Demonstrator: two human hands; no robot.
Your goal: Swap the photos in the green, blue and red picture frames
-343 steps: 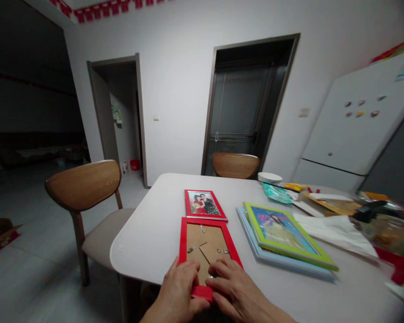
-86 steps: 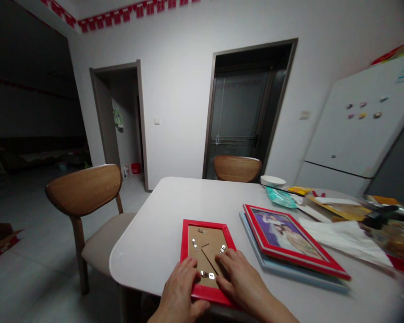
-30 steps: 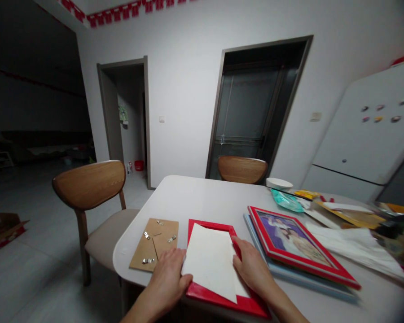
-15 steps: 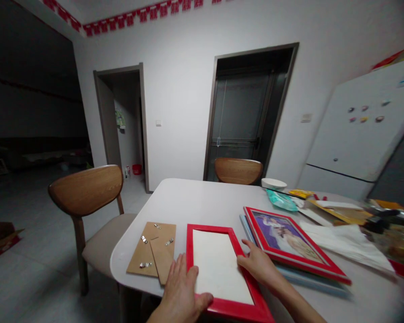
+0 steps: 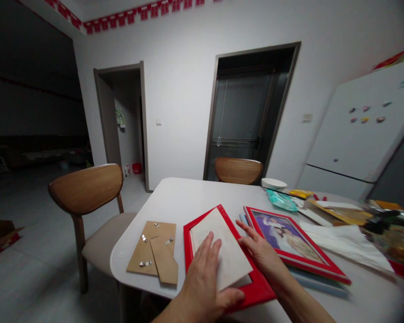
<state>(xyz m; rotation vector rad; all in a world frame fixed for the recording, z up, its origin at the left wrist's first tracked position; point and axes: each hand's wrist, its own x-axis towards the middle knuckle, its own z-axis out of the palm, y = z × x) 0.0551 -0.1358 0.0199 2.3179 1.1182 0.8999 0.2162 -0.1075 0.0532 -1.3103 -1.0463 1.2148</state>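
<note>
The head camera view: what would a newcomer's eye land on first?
Probably the bright red frame in the lower middle, a pale sheet askew on it, left hand over the sheet, right hand at the frame's right side. Next, the red-framed picture to the right, stacked on a light blue frame. Then the brown backing board with metal clips, on the table to the left.

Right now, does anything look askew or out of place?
Yes: the white sheet is askew in the open red frame, its far corner lying over the border rather than inside the opening. No spill shows.
</note>
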